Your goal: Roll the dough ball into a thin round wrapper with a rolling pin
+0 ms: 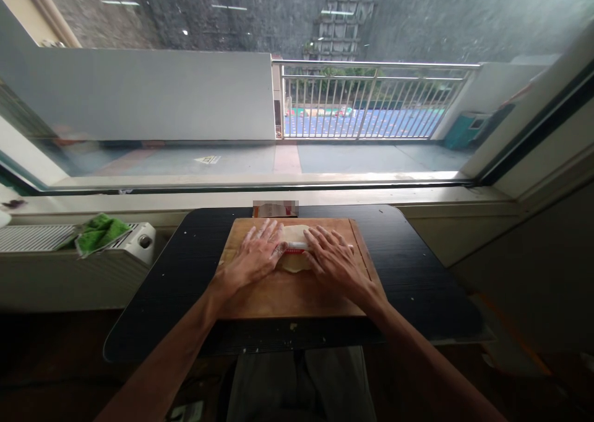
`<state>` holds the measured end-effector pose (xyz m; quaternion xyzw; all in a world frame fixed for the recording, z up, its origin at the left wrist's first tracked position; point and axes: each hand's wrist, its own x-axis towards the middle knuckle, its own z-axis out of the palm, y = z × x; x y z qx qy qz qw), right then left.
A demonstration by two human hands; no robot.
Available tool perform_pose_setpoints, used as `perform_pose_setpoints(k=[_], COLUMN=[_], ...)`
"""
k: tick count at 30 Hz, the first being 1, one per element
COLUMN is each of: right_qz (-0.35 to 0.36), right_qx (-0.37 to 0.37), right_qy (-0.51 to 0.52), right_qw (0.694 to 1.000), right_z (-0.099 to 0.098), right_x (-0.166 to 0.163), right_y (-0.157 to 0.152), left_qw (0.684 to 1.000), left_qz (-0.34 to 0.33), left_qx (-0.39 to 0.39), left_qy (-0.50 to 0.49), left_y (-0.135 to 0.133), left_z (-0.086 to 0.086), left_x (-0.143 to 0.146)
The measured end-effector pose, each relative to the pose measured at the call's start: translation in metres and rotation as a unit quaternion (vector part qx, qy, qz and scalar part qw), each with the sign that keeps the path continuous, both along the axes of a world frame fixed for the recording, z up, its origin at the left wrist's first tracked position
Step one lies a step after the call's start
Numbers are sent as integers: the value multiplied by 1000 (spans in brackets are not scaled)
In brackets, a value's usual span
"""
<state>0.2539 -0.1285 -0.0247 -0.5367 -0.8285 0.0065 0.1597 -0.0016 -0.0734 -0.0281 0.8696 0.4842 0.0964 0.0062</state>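
On a wooden cutting board (290,301) lies a flattened round of pale dough (297,265). Across it rests a white rod with red markings (297,247), used like a rolling pin, most of it hidden under my hands. My left hand (260,249) lies flat over its left part, fingers stretched forward and dusted with flour. Over the right part is my right hand (331,255), also flat with fingers extended and floury. Both palms press on the rod rather than wrap round it, and its right tip shows just beyond my right hand.
The board sits on a black table (417,286) with small crumbs scattered on it. A partly blurred packet (275,208) stands behind the board. At left a green cloth (102,233) lies on a white radiator (142,242). A window sill (223,199) borders the table's far edge.
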Motion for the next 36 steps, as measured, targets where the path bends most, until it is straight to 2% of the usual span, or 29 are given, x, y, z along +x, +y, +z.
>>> perform_pose_setpoints(k=[3,5,7,9,11,13,16,19,23,26,30,36], right_qz=[31,42,45,39,13,-32,-98,-142,-193,-194,-162,-137], right_qx=[32,53,56,44,32,16,-36,-106,-143,-162,-209,-250], right_qy=[-23,-50,-78,-91,-81,-51,15,74,124,161,234,281], right_qw=[999,996,994,994,996,998,994,981,963,954,935,916], right_z=[0,0,4,11,22,32,42,41,34,31,30,24], right_x=[4,7,10,13,19,26,36,41,40,38,35,35], right_y=[7,12,16,20,25,31,37,40,43,46,50,59], left_qw=[999,992,970,935,907,905,927,949,948,951,958,957], left_qz=[10,8,18,61,116,134,95,53,33,55,57,52], left_qx=[-23,-49,-48,-14,-4,-49,-120,-132,-172,-189,-202,-187], left_qy=[-39,-116,-236,-350,-404,-402,-343,-283,-267,-239,-194,-216], left_y=[13,23,32,39,45,48,51,53,59,65,71,73], left_z=[6,13,20,25,29,30,25,19,18,21,22,16], left_x=[5,5,-2,-13,-25,-33,-31,-17,4,13,18,22])
